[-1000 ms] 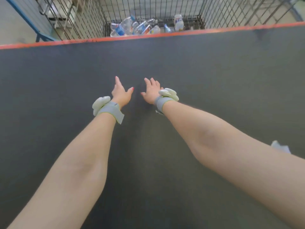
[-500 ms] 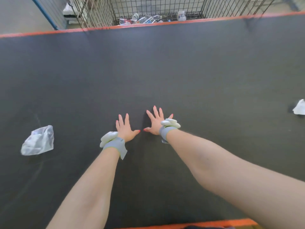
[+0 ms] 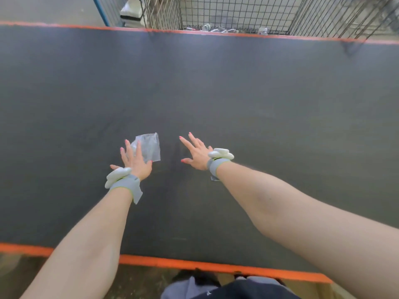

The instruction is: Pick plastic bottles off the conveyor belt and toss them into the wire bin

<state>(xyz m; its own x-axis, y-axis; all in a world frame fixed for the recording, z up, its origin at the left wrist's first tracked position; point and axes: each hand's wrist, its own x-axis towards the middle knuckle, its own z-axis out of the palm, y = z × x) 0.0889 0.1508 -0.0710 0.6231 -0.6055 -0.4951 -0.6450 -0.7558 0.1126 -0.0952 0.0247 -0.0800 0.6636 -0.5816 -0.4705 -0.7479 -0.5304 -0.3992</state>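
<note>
Belting filled most of the view: the dark grey conveyor belt [image 3: 259,93] lay wide between a broad orange strip [image 3: 194,265] on the person's side and a thinner orange line [image 3: 71,26] at the far side. Beyond that far line stood the wire bin [image 3: 237,14], its mesh walls upright, with a blue post [image 3: 100,9] to its left. Two bare forearms reached out over the belt, each wearing a grey wristband [image 3: 125,184] that carried a white pod [image 3: 222,153]. The left hand [image 3: 135,162] was released, palm down, with straight fingers spread over the near edge of a crumpled clear plastic piece [image 3: 150,147] lying on the belt; whether the fingers touched it could not be told, and whether it was a crushed bottle could not be told either. The right hand [image 3: 197,155] hung well apart from that piece, also released, fingers splayed and holding nothing. Smallest of all, a few clear bottles [image 3: 218,29] showed low inside the bin, just past the far orange line.
</note>
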